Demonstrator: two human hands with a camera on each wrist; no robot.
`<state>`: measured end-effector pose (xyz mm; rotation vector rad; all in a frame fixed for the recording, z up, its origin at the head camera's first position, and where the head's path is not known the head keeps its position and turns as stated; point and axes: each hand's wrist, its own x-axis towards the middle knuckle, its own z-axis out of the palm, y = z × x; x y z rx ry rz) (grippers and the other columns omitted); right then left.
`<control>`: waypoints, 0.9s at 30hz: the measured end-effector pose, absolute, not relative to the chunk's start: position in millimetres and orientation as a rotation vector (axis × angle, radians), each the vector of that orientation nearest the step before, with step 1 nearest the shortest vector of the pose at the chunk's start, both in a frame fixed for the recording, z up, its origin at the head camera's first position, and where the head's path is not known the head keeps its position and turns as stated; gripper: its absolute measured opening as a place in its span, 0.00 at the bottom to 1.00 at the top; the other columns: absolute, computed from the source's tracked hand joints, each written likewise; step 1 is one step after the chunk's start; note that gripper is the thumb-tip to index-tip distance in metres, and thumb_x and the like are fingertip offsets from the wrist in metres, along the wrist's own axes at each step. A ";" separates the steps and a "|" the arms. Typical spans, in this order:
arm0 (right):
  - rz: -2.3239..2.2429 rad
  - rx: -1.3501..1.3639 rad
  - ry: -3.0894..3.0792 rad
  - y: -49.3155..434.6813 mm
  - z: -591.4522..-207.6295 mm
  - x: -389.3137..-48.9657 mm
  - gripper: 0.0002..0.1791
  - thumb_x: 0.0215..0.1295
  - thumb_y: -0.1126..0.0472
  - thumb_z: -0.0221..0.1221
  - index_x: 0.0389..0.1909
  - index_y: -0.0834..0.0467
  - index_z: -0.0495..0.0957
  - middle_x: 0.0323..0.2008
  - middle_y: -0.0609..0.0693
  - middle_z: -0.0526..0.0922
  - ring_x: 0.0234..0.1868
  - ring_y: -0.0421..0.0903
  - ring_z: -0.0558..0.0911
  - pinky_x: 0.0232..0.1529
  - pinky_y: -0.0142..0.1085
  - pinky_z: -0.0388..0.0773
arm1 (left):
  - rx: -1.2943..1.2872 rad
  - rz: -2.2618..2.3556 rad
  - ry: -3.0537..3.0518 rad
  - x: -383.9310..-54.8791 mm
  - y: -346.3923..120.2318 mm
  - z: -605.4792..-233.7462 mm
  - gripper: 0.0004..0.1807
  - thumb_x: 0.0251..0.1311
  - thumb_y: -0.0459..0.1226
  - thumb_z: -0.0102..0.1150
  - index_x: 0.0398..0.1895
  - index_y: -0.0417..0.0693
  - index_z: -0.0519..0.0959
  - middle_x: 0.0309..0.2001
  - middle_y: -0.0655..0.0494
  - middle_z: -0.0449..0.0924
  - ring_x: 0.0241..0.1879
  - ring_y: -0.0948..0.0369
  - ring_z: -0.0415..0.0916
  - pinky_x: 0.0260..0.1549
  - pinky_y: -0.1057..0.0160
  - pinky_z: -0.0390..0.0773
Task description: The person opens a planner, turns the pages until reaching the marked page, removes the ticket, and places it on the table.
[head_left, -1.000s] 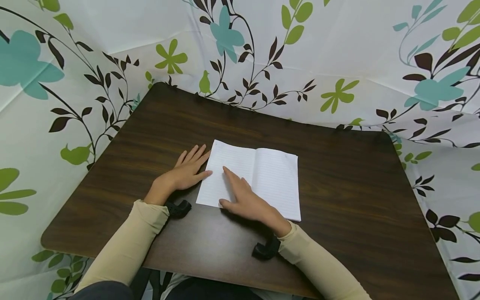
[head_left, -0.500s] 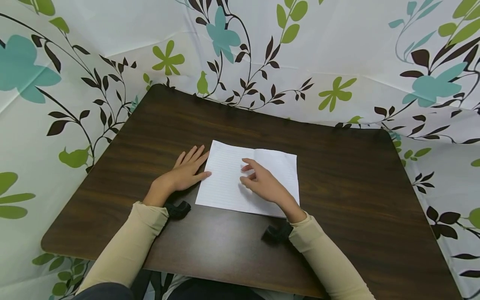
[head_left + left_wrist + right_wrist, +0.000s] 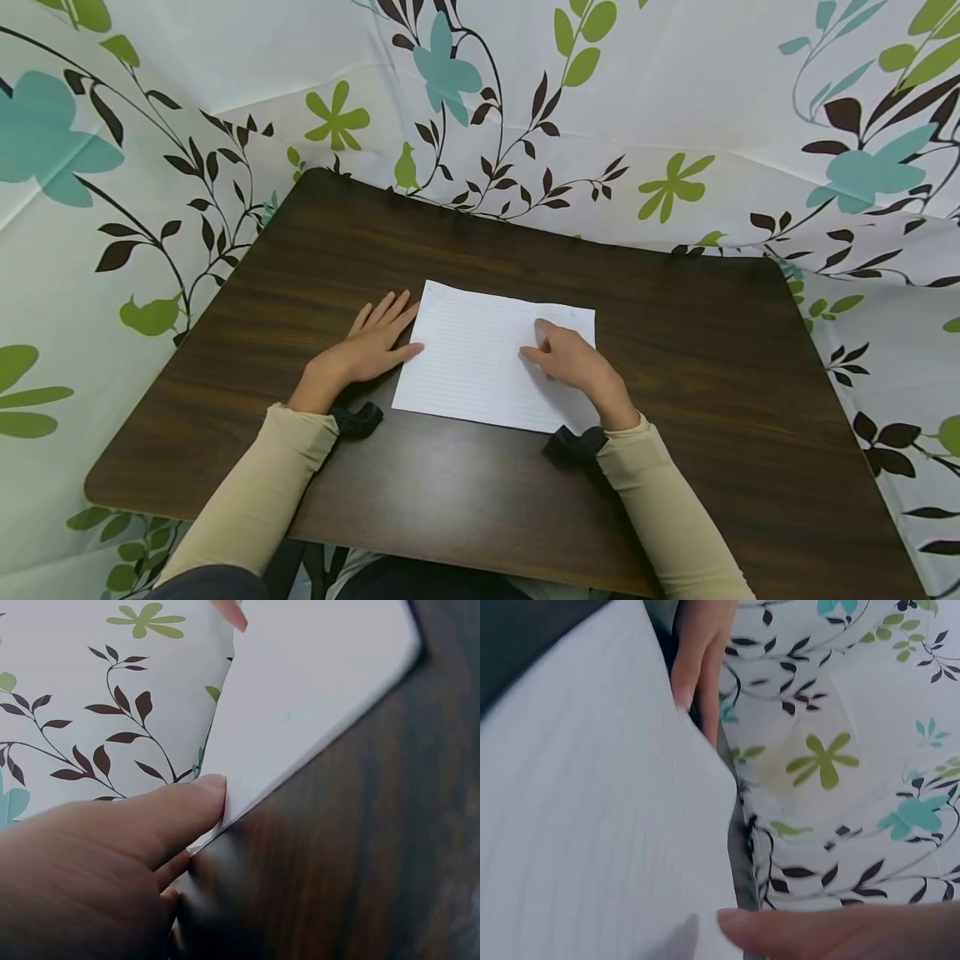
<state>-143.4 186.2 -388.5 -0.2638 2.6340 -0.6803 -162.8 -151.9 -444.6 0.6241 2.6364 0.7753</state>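
Note:
A notebook [image 3: 472,358] with white lined pages lies open near the middle of the table. My left hand [image 3: 367,346] rests flat on the table at its left side, fingers spread, with the thumb on the page edge. In the left wrist view the left thumb [image 3: 199,802] touches the notebook's edge [image 3: 292,757]. My right hand [image 3: 573,358] is over the right-hand page, index finger and thumb apart and the other fingers bent under. Nothing shows between them. The right wrist view has part of that hand [image 3: 817,930] at the bottom and lined paper [image 3: 615,802] at the left.
The dark wood-grain table [image 3: 697,358] extends around the notebook on every side. A white curtain [image 3: 637,92] with leaves, flowers and birds hangs behind and beside it. Black wrist mounts [image 3: 358,419] sit on both forearms, close to the tabletop.
My right hand has moved from the left page across to the right page, and its fingers have bent. The notebook's middle crease shows less now. The left hand has stayed put.

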 end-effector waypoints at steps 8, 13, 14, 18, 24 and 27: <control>-0.315 -0.060 2.685 204.1 -384.9 -146.7 0.46 0.79 0.44 0.54 0.79 0.74 0.50 0.76 0.74 0.63 0.74 0.67 0.70 0.69 0.59 0.73 | 0.626 0.770 2.635 -159.8 -152.0 -443.9 0.44 0.79 0.55 0.47 0.87 0.50 0.42 0.87 0.45 0.31 0.86 0.44 0.24 0.80 0.36 0.26; -0.233 0.043 2.675 212.6 -382.1 -150.5 0.46 0.79 0.42 0.53 0.78 0.75 0.52 0.73 0.75 0.66 0.69 0.68 0.75 0.64 0.62 0.77 | 0.635 0.764 2.645 -161.8 -152.0 -444.5 0.44 0.79 0.56 0.46 0.87 0.50 0.42 0.87 0.45 0.31 0.86 0.44 0.24 0.80 0.36 0.27; -0.225 0.060 2.669 213.9 -382.2 -151.1 0.47 0.79 0.42 0.53 0.78 0.75 0.52 0.73 0.75 0.66 0.69 0.69 0.76 0.63 0.62 0.77 | 0.637 0.764 2.646 -161.8 -152.4 -445.1 0.44 0.79 0.56 0.46 0.87 0.50 0.42 0.87 0.45 0.31 0.86 0.44 0.24 0.80 0.36 0.27; -0.208 0.114 2.645 218.3 -381.7 -153.3 0.50 0.78 0.40 0.54 0.79 0.75 0.50 0.73 0.75 0.66 0.68 0.69 0.76 0.65 0.64 0.75 | 0.638 0.762 2.645 -162.0 -153.0 -446.3 0.44 0.79 0.56 0.46 0.87 0.51 0.41 0.87 0.45 0.31 0.86 0.44 0.24 0.80 0.36 0.26; -0.176 0.144 2.643 223.1 -382.3 -154.5 0.54 0.76 0.36 0.55 0.81 0.73 0.46 0.74 0.74 0.65 0.69 0.70 0.75 0.64 0.65 0.75 | 0.639 0.766 2.638 -162.5 -153.8 -446.5 0.44 0.79 0.55 0.46 0.87 0.50 0.41 0.86 0.45 0.30 0.85 0.44 0.24 0.80 0.36 0.26; -0.150 0.138 2.666 223.5 -383.1 -153.2 0.53 0.76 0.36 0.56 0.81 0.72 0.48 0.73 0.74 0.66 0.68 0.69 0.76 0.63 0.64 0.76 | 0.640 0.764 2.640 -163.0 -154.0 -446.5 0.44 0.79 0.55 0.46 0.87 0.50 0.41 0.86 0.45 0.30 0.85 0.44 0.24 0.80 0.36 0.27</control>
